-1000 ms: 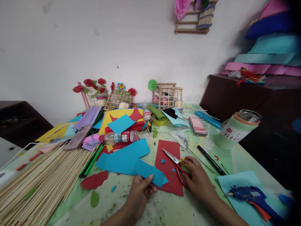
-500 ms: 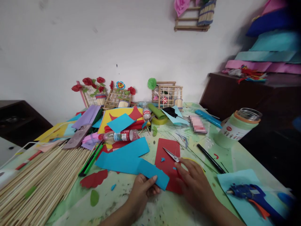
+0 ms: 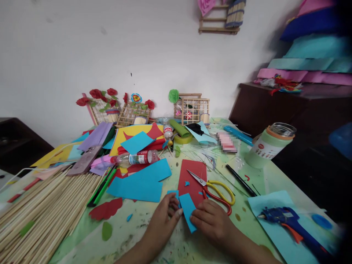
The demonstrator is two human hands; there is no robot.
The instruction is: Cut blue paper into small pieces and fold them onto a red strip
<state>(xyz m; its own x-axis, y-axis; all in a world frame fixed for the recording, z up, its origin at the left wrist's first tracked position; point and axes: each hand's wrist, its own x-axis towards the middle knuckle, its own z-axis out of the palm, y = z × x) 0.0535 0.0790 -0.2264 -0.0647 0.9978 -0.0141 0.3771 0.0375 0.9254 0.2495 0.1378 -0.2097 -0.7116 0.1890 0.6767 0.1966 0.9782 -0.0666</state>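
A strip of blue paper is between my two hands, its lower part close to the table. My right hand pinches its right edge. My left hand has curled fingers at the strip's left side, and more blue paper shows behind those fingers. Whether both blue parts are one bent piece, I cannot tell. Just beyond my hands lies a sheet of red paper. Scissors with one yellow and one red handle rest partly on it, blades slightly apart. Small blue scraps lie beside the blades.
Larger blue paper lies left of my hands, near a plastic bottle. Bundled bamboo sticks cover the left side. To the right are a black marker, a blue glue gun and a jar.
My right hand has moved from the scissors down to the blue strip. The strip, earlier flat in my left hand, is now upright between both hands. The view has shifted slightly.
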